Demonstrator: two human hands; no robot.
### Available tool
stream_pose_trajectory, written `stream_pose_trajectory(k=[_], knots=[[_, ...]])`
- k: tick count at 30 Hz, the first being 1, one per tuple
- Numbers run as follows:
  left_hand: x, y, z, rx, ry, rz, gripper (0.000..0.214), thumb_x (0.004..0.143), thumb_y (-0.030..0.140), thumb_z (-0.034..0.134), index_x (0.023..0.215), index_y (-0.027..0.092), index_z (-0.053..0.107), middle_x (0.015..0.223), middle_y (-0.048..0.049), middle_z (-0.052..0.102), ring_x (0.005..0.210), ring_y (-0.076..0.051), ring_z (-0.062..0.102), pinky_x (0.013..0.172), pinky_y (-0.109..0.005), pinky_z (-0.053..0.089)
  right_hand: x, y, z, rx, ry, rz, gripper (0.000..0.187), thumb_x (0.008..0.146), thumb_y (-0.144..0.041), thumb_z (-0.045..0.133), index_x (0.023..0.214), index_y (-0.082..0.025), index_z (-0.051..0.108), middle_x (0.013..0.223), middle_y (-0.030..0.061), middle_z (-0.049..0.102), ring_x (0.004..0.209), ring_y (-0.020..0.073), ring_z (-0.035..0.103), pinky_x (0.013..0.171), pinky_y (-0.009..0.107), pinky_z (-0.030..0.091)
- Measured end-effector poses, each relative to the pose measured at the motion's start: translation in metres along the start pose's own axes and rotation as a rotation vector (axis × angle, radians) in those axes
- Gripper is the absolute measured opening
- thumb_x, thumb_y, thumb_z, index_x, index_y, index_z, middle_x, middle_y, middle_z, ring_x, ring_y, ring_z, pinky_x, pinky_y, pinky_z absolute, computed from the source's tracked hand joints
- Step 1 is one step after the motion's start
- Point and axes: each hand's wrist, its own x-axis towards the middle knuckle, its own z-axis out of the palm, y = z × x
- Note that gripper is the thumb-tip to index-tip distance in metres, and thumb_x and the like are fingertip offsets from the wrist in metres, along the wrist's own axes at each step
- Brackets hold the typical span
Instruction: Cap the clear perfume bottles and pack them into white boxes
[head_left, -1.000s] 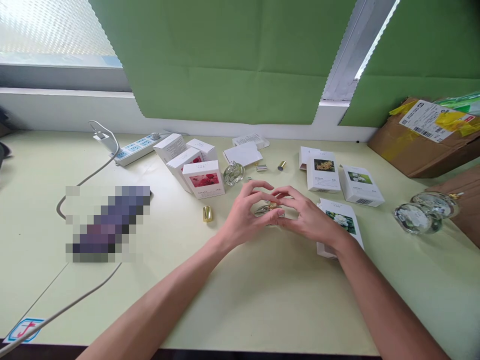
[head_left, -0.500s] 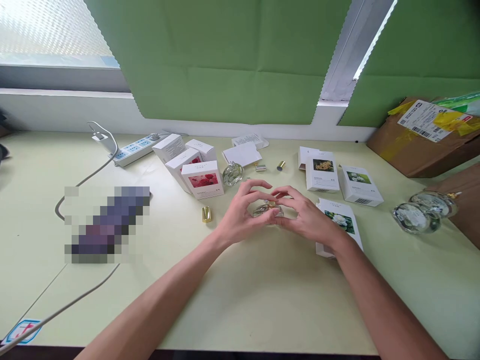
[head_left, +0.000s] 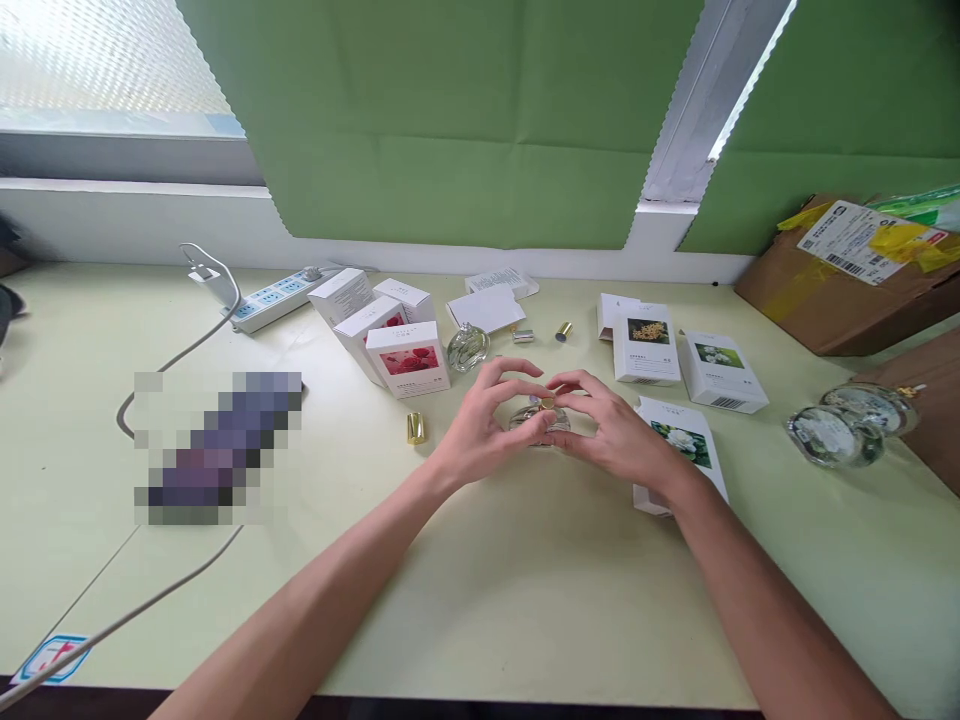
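Observation:
A clear glass perfume bottle (head_left: 540, 420) with a gold neck stands on the table, partly hidden by my fingers. My left hand (head_left: 491, 418) curls around its left side, thumb and fingertips at the gold neck. From the other side my right hand (head_left: 596, 415) closes in, its fingertips also on the neck and its thumb low by the glass. A gold cap (head_left: 415, 428) sits left of my left hand. Behind the hands lies another glass perfume bottle (head_left: 468, 347). A white box with a white-flower picture (head_left: 681, 445) lies beside my right wrist.
White boxes with red flowers (head_left: 409, 360) stand at the back left, near a power strip (head_left: 274, 300). Two more caps, a silver one (head_left: 523, 336) and a gold one (head_left: 564, 331), lie behind. Glass bottles (head_left: 836, 435) and a cardboard carton (head_left: 847, 280) occupy the right. A blurred dark object (head_left: 225, 440) lies left.
The view has shifted very slightly. Both hands stay around the bottle with almost the same finger positions, and slightly more of its glass shows between them.

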Motion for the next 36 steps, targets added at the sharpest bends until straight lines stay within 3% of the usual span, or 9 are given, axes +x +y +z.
stream_pose_trajectory(k=[8, 13, 20, 23, 28, 33, 36], knots=[[-0.001, -0.005, 0.004, -0.022, 0.037, 0.025, 0.011, 0.088, 0.033, 0.071, 0.097, 0.028, 0.073, 0.12, -0.0047, 0.058, 0.114, -0.019, 0.057, 0.097, -0.036, 0.05, 0.002, -0.003, 0.007, 0.018, -0.013, -0.044, 0.033, 0.091, -0.054, 0.059, 0.114, -0.033, 0.069, 0.136, 0.0026, 0.05, 0.121, 0.0225, 0.056, 0.099, 0.038, 0.05], [0.001, -0.006, -0.001, -0.032, 0.079, 0.005, 0.018, 0.082, 0.035, 0.077, 0.094, 0.024, 0.069, 0.118, -0.0055, 0.058, 0.113, -0.019, 0.057, 0.102, -0.038, 0.047, 0.001, 0.001, 0.004, -0.007, 0.002, -0.016, 0.035, 0.09, -0.053, 0.061, 0.117, -0.031, 0.068, 0.138, 0.0034, 0.049, 0.125, 0.0231, 0.054, 0.103, 0.039, 0.048], [0.0, 0.002, -0.006, -0.027, -0.044, -0.026, 0.017, 0.089, 0.033, 0.069, 0.105, 0.029, 0.072, 0.128, -0.0057, 0.053, 0.12, -0.02, 0.054, 0.097, -0.033, 0.052, 0.002, -0.002, 0.003, 0.009, 0.005, 0.001, 0.038, 0.091, -0.056, 0.058, 0.12, -0.033, 0.068, 0.137, 0.0038, 0.049, 0.127, 0.0242, 0.053, 0.104, 0.04, 0.048], [-0.001, 0.001, -0.003, -0.024, -0.04, -0.015, 0.019, 0.086, 0.036, 0.072, 0.104, 0.029, 0.073, 0.127, -0.0058, 0.054, 0.12, -0.021, 0.054, 0.101, -0.037, 0.051, 0.002, -0.005, 0.005, 0.029, -0.001, -0.008, 0.038, 0.092, -0.057, 0.056, 0.12, -0.034, 0.068, 0.137, 0.0046, 0.05, 0.124, 0.0252, 0.055, 0.099, 0.04, 0.051], [0.0, -0.003, 0.001, -0.046, -0.013, -0.004, 0.014, 0.089, 0.036, 0.068, 0.1, 0.03, 0.074, 0.124, -0.0061, 0.055, 0.116, -0.021, 0.056, 0.091, -0.036, 0.055, 0.001, -0.006, 0.007, 0.037, -0.014, -0.033, 0.034, 0.093, -0.054, 0.056, 0.117, -0.033, 0.069, 0.135, 0.0045, 0.051, 0.122, 0.0246, 0.057, 0.098, 0.039, 0.052], [0.002, -0.005, -0.005, -0.032, 0.038, -0.015, 0.021, 0.082, 0.038, 0.076, 0.097, 0.025, 0.068, 0.122, -0.0065, 0.056, 0.116, -0.02, 0.056, 0.103, -0.039, 0.048, 0.002, -0.002, 0.006, -0.008, -0.002, -0.027, 0.034, 0.091, -0.054, 0.059, 0.114, -0.031, 0.069, 0.137, 0.0046, 0.05, 0.124, 0.025, 0.055, 0.101, 0.04, 0.049], [0.003, -0.005, -0.009, -0.032, 0.018, -0.026, 0.017, 0.083, 0.037, 0.075, 0.092, 0.024, 0.069, 0.125, -0.0059, 0.054, 0.118, -0.021, 0.055, 0.102, -0.037, 0.049, 0.002, -0.001, 0.006, -0.015, 0.001, -0.013, 0.037, 0.091, -0.055, 0.059, 0.118, -0.032, 0.068, 0.137, 0.0055, 0.05, 0.123, 0.0253, 0.056, 0.099, 0.04, 0.05]])
